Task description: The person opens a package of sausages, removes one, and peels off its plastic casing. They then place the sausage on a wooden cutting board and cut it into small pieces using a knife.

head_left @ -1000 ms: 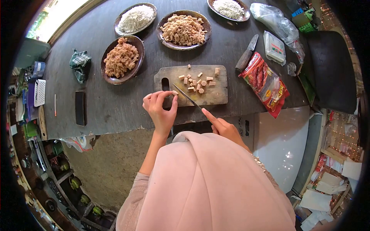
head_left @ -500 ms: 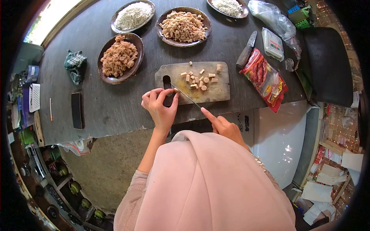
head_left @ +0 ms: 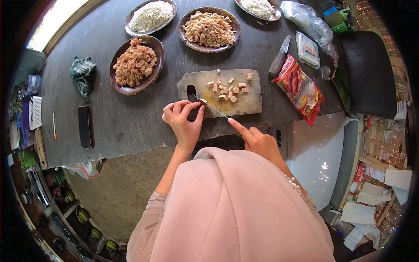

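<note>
A wooden cutting board [head_left: 248, 104] lies near the table's front edge, with several cut sausage pieces [head_left: 233, 99] scattered over its middle and right. At the board's left side, my left hand [head_left: 183, 124] is closed, its thumb and fingertips pinching a short bit of sausage [head_left: 203, 101]. My right hand [head_left: 260, 144] grips a knife, its index finger stretched along the blade; the handle is hidden in the palm. The thin knife blade [head_left: 214, 108] slants across the board's lower left, touching or nearly touching the sausage bit beside my left fingertips.
Behind the board stand a plate of browned curled pieces [head_left: 134, 63], a plate of chopped pieces [head_left: 208, 29] and two plates of whitish strips [head_left: 152, 17]. To the right lie a second knife [head_left: 279, 56] and a red sausage packet [head_left: 299, 85]. A phone [head_left: 85, 126] and cloth [head_left: 83, 73] lie left.
The whole view has shifted slightly. The sausage bit by the blade shows more clearly now. Both hands keep nearly the same place and grip.
</note>
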The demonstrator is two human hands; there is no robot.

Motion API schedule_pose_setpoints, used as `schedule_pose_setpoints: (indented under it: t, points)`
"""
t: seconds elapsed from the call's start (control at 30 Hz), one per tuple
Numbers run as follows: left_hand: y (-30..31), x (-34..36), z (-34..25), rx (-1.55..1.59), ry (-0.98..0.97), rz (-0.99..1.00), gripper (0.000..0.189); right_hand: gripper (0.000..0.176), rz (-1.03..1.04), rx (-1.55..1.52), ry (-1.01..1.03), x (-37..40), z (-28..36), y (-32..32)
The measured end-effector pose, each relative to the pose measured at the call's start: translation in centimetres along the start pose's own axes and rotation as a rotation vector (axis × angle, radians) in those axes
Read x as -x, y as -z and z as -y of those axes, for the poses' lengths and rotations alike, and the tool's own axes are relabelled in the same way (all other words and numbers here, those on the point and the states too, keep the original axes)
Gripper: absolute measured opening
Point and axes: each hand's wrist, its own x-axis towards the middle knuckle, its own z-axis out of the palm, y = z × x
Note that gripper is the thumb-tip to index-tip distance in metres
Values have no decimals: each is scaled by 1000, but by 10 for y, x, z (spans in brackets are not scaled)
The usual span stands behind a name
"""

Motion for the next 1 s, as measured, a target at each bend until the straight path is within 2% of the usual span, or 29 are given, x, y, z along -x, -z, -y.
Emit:
schedule_pose_setpoints:
  t: [0.27, 0.37, 0.43, 0.57, 0.63, 0.67, 0.73, 0.87, 1.0]
  points:
    - [1, -1, 0, -17, -26, 5, 18, 82, 39, -3, -16, 12, -10, 7]
    - [1, -2, -2, -29, -68, 19, 18, 77, 28, -111, -78, 15, -16, 8]
    - [0, -7, -6, -36, -99, 31, 18, 71, -46, -321, -77, 14, -21, 9]
    - [-11, -17, -22, -47, -185, 121, 18, 68, -99, -512, -47, 13, -39, 9]
    - [-17, -21, -30, -31, -230, 167, 20, 66, 122, -841, -206, 15, -46, 15]
    - [-21, -23, -31, -26, -239, 182, 20, 66, 113, -844, -209, 16, -50, 16]
    - [-26, -27, -36, 6, -252, 191, 20, 62, 222, -1237, -390, 18, -57, 15]
    - [-35, -40, -47, 83, -304, 185, 17, 62, 175, -1343, -384, 24, -67, 15]
    - [-45, -57, -56, 31, -349, 224, 20, 62, 191, -1480, -396, 29, -75, 21]
